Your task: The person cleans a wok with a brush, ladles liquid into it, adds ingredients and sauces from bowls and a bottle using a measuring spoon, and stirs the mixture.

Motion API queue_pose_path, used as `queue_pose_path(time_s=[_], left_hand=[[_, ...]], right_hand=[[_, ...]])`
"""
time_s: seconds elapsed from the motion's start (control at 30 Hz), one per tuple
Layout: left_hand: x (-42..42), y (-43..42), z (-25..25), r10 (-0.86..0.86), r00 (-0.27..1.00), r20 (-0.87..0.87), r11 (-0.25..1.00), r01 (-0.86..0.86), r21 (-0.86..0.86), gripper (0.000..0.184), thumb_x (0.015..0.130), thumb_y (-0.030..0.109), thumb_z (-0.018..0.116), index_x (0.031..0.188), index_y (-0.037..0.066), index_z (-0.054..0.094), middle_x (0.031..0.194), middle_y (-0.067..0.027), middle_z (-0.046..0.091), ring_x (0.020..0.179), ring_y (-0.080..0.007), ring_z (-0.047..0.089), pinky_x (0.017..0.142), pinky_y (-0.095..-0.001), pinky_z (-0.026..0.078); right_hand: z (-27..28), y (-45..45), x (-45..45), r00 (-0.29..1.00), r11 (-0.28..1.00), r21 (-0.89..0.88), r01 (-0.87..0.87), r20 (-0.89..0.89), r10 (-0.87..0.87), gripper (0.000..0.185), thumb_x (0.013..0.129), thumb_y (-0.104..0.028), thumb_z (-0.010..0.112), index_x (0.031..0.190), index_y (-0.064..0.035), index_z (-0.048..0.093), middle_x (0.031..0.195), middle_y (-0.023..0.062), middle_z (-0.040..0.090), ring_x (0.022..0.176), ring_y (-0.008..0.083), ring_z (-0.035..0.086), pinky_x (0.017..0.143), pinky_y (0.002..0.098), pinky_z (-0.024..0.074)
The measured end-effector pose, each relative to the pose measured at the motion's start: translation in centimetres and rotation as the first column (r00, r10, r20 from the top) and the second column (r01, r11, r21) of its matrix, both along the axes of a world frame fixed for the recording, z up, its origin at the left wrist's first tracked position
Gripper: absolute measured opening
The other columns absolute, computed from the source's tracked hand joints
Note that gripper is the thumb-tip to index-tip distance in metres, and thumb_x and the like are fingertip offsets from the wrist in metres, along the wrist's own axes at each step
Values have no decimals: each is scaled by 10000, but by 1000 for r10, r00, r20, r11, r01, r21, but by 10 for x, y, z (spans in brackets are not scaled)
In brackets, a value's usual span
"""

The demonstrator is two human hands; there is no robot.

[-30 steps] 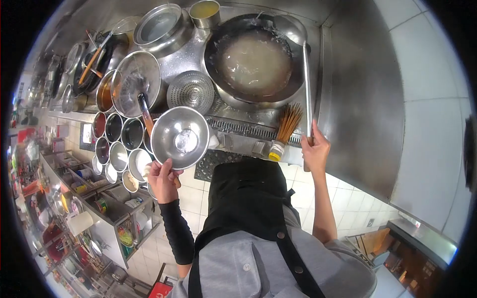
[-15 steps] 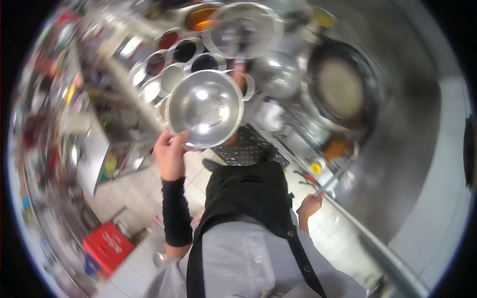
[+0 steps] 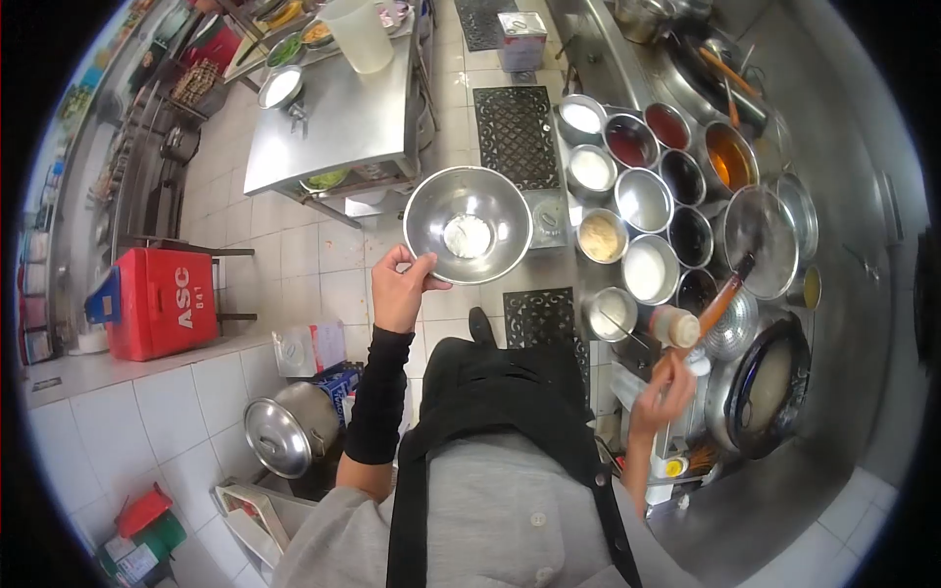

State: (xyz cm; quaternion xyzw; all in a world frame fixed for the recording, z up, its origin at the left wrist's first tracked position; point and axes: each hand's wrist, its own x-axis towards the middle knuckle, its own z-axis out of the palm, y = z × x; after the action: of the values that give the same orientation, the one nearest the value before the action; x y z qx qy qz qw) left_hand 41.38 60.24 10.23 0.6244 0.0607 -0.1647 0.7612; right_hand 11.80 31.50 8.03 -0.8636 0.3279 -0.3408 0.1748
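My left hand [image 3: 400, 289] pinches the near-left rim of a round stainless steel bowl [image 3: 500, 227], thumb over the edge. The bowl is held up in front of my body, its inside facing me; a pale patch shows at its bottom, and I cannot tell whether it is food or a reflection. On the right, my right hand [image 3: 664, 397] closes around the lower end of the wooden handle [image 3: 720, 306] of a round strainer [image 3: 769, 230]. The strainer's head rests among the pots. A bottle with a pale cap [image 3: 676, 326] stands beside the handle.
Several metal containers of sauces and powders, one with white contents [image 3: 647, 269], crowd the right-hand counter. A dark wok [image 3: 799, 382] sits near them. Ahead left stands a steel table [image 3: 333, 127]. A red box [image 3: 162, 304] and a lidded pot [image 3: 279, 436] are at left.
The view has swung to the right-hand counter and left table. My right hand has moved from the counter's edge rail up to the strainer's handle. My left hand still holds the bowl.
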Motion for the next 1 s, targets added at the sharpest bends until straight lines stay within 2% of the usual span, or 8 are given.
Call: queue_pose_path(time_s=[0.27,0.5,0.6,0.63,0.7,0.77,0.83,1.0], left_hand=[[65,30,-4,130,991,29,989,-127,-79,204,917,46,684,801,10,519,823,-133,646,649,-209,692,613,-344,629],[133,19,-24,136,990,-38,990,-138,-40,179,912,61,697,817,38,547,850,-71,630,698,-148,652,592,-328,630],[190,-8,-40,77,995,-69,997,-78,-1,191,916,61,693,811,37,535,851,-68,635,698,-153,655,564,-329,626],[209,-22,-45,47,997,-57,998,-44,47,197,916,53,689,808,32,526,863,-72,619,698,-159,657,560,-329,627],[253,-60,-50,-9,1000,-18,990,11,140,211,915,37,683,801,21,507,887,-79,589,699,-171,663,552,-330,629],[294,-113,-46,-70,978,196,933,-5,359,225,911,18,680,800,4,485,917,-86,529,689,-180,659,554,-329,631],[342,-167,-36,-252,885,391,792,-44,609,246,893,0,698,818,-21,465,956,-97,421,689,-197,649,546,-328,629],[430,-293,44,-519,783,344,790,286,541,238,925,125,720,1080,3,587,1173,-142,452,946,-215,652,734,-329,599]], right_hand=[[65,64,218,806,780,206,-591,115,580,254,860,74,600,1107,43,650,1013,182,624,913,346,616,827,416,501],[28,56,319,712,677,273,-683,44,701,184,894,11,612,1075,31,643,947,157,618,880,320,622,791,396,502],[15,36,363,743,560,645,-520,18,669,199,938,-68,624,1103,43,638,917,134,630,807,250,631,704,353,498],[-5,26,380,752,514,688,-512,70,656,290,1000,-216,603,1117,46,643,930,107,662,756,181,619,655,299,503],[-31,5,426,834,127,936,-327,223,504,348,1019,-283,575,1131,39,643,980,106,674,768,179,621,679,301,523],[-52,-19,486,897,-297,937,-183,283,341,433,1044,-379,524,1151,26,635,1047,121,681,806,194,638,731,351,561],[-67,-37,548,937,-427,872,-238,322,136,399,1044,-332,512,1162,34,620,1053,136,679,829,213,651,730,374,562],[-79,-111,683,823,-476,687,-548,344,-451,233,983,-144,484,1072,28,613,979,149,680,843,255,668,716,383,565]])
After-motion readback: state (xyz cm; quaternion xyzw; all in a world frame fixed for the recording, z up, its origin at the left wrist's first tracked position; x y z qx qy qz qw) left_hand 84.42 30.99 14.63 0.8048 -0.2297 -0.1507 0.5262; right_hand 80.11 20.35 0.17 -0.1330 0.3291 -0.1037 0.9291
